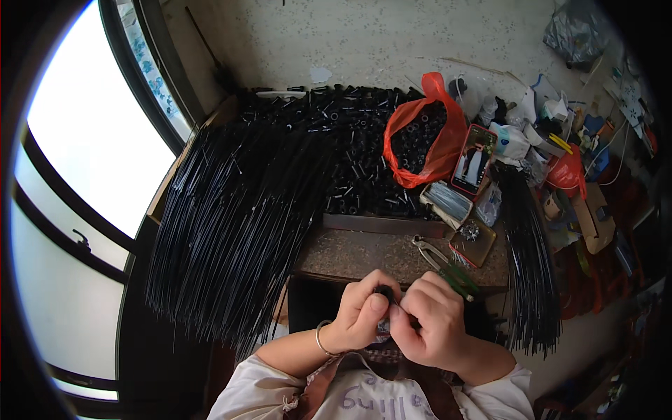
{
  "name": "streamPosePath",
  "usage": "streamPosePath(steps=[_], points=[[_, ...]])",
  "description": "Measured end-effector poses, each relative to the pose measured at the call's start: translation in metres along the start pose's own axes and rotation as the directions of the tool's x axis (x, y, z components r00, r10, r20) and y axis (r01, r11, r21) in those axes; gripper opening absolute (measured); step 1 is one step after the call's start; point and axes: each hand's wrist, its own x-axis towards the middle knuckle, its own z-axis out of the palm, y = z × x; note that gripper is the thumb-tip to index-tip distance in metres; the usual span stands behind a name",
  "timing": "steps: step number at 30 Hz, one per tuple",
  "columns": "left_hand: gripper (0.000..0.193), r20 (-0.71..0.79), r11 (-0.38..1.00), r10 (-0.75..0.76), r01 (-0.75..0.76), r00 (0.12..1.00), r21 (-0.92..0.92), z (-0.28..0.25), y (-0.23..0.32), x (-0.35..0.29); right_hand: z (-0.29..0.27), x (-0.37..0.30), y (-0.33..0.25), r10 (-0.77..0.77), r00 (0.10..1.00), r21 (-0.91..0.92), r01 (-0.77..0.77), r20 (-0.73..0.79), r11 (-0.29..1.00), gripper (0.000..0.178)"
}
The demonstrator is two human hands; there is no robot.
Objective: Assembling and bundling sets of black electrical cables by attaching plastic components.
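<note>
My left hand (pixel 360 311), with a bangle at the wrist, is closed round a small black cylindrical part (pixel 383 290), its thumb pressed on the near side. Right beside it, my right hand (pixel 432 318) is closed in a pinch against the part. A thin sliver shows between the hands, but the fingers hide what the right one grips. Just beyond my right hand lie pincers (pixel 442 264) with green handles on the brown tabletop (pixel 357 250). Many small black tubular parts (pixel 350 164) are heaped on the far side of the table.
Long thin black rods (pixel 231 231) hang off the table's left side; another bundle (pixel 528 266) hangs at right. A red plastic bag (pixel 444 164), a phone (pixel 474 159), a box of metal pins (pixel 449 203) and a small tray (pixel 483 245) lie beyond the pincers. A window (pixel 91 119) stands left.
</note>
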Motion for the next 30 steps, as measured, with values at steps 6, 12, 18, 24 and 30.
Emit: streamPosePath(steps=[6, 12, 18, 24, 30], points=[[0.032, 0.122, 0.988, 0.06, -0.042, 0.991, -0.146, -0.015, 0.013, 0.006, -0.023, -0.047, 0.039, 0.455, 0.883, 0.634, -0.415, 0.11, 0.652, 0.018], [0.006, 0.189, 0.988, -0.126, 0.14, 0.974, -0.061, -0.009, -0.009, 0.014, -0.004, -0.124, 0.103, 0.529, 0.848, -0.796, -0.329, -0.012, 0.509, 0.051], [0.061, 0.42, 0.974, -0.109, 0.182, 0.901, -0.136, -0.004, -0.025, 0.02, 0.001, -0.114, 0.116, 0.652, 0.753, -0.129, -0.64, 0.092, 0.757, 0.023], [0.051, -0.164, 0.985, -0.16, 0.147, 0.973, -0.089, -0.032, -0.005, 0.031, -0.011, -0.081, 0.071, 0.527, 0.817, 0.448, -0.572, 0.233, 0.687, 0.016], [0.049, -0.187, 0.978, -0.172, 0.144, 0.967, -0.153, -0.036, 0.0, 0.025, -0.033, -0.044, 0.032, -0.219, 0.971, -0.586, 0.235, 0.1, 0.775, 0.017]])
